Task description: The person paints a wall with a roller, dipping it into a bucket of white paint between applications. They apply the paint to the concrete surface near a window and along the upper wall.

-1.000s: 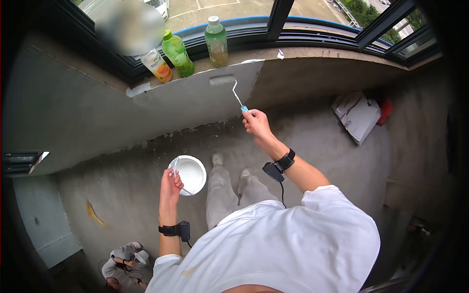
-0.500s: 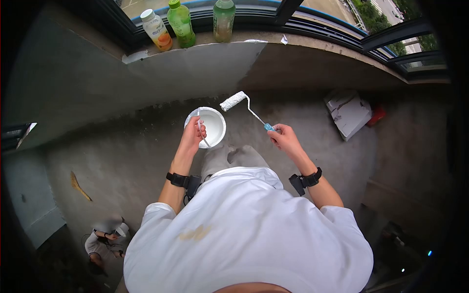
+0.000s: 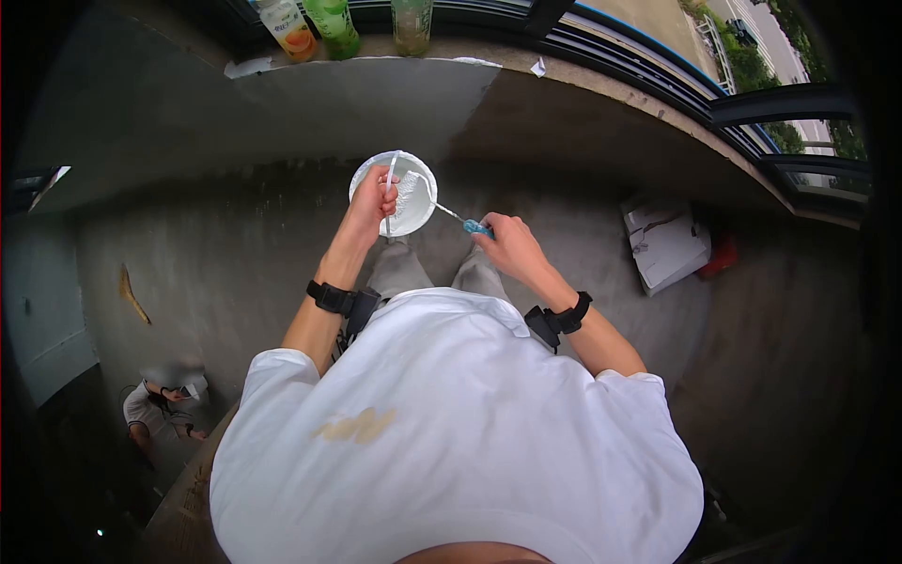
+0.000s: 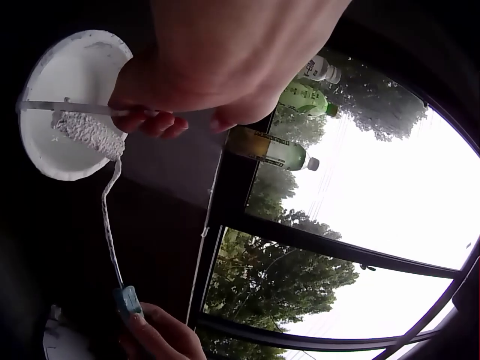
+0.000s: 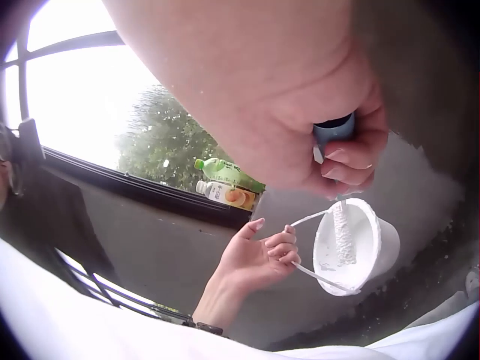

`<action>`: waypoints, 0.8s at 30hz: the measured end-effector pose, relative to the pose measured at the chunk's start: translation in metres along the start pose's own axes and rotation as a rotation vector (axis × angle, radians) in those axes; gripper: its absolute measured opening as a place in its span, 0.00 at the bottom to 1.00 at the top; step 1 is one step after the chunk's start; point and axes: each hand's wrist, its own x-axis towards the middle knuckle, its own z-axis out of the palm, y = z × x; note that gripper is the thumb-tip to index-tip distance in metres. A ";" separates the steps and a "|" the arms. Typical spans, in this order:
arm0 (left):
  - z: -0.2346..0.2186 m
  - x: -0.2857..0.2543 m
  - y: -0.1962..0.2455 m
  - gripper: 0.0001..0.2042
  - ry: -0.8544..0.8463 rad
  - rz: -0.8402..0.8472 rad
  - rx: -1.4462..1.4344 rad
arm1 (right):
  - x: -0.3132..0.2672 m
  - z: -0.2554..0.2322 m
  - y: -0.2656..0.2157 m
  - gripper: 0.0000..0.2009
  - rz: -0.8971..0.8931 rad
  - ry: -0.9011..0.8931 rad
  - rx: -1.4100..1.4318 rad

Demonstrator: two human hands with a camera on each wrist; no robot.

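My left hand has its fingers curled round the thin handle of a white bucket, which hangs in front of my legs. White paint lies inside. In my right hand is the blue grip of a paint roller. The roller's white, coated sleeve is inside the bucket, and its bent metal rod passes over the rim. The left wrist view shows the sleeve within the bucket, just below the handle.
Several bottles stand on the window sill above a partly coated wall. A white box lies on the floor at right beside a red object. Another person is at lower left.
The roller has come off the wall and moved down into the bucket. My left hand has raised the bucket toward the wall in the view, and the head view has tilted down.
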 end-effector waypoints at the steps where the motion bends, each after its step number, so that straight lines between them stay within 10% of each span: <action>1: 0.008 -0.001 -0.003 0.15 0.012 0.009 -0.004 | 0.006 -0.004 0.007 0.11 -0.021 -0.039 -0.019; 15: 0.057 -0.024 -0.065 0.13 0.146 0.044 -0.145 | 0.015 -0.002 0.056 0.08 -0.128 -0.141 -0.374; 24: 0.047 0.012 -0.062 0.13 0.054 -0.006 -0.336 | -0.036 -0.002 0.068 0.09 -0.294 0.122 -0.389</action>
